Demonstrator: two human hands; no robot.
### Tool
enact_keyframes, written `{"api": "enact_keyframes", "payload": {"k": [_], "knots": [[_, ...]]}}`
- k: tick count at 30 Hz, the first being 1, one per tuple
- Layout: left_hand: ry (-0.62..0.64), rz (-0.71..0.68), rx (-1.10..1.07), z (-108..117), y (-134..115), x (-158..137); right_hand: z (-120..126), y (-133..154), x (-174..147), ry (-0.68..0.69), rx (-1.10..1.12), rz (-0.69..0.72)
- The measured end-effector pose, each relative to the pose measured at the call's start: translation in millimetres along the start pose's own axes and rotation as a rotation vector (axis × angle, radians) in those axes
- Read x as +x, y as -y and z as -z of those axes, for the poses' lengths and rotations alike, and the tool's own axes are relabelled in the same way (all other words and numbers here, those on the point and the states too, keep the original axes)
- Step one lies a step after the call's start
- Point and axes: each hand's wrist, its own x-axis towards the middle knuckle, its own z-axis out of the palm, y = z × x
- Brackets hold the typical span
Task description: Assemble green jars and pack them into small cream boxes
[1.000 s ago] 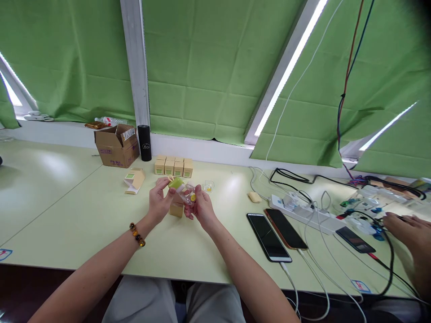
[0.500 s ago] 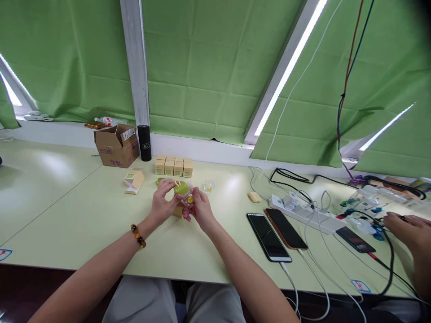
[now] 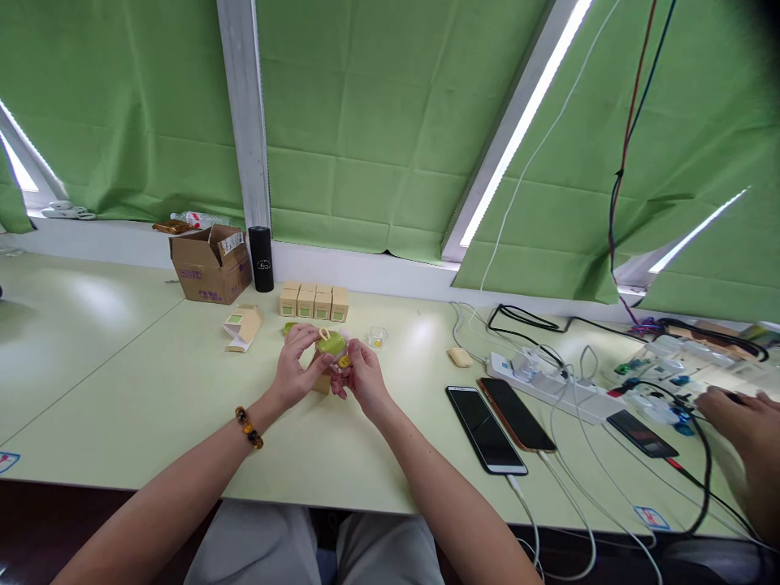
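Between my two hands is a small green case point(image 3: 331, 342) with a cream loop on top and a clear lower part. My left hand point(image 3: 297, 364) grips it from the left, thumb at its lower edge. On the other side, the fingers of my right hand point(image 3: 366, 379) pinch the clear lower part beside a round yellow piece point(image 3: 344, 361). A small cardboard box point(image 3: 322, 383) stands just below and is partly covered by my fingers. Behind my left fingers a bit of another green item point(image 3: 288, 327) shows. A small clear tray point(image 3: 377, 336) lies to the right.
Several small cardboard boxes point(image 3: 314, 302) stand in a row behind. An opened box point(image 3: 243, 327), larger carton point(image 3: 211, 264) and black tumbler point(image 3: 262, 259) are left. Rightward lie a white phone point(image 3: 486, 429), brown-edged phone point(image 3: 517, 413), power strip point(image 3: 557, 386), cables and another person's hand point(image 3: 740, 418).
The green case has tilted slightly and shifted a little to the right within my hands. Both hands keep their hold, and the rest looks the same.
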Motion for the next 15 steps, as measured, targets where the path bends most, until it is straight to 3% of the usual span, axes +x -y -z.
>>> {"api": "enact_keyframes", "payload": {"k": [15], "knots": [[0.063, -0.019, 0.013, -1.3, -0.2, -1.1, 2.0, -0.8, 1.7, 0.018, 0.07, -0.001]]}}
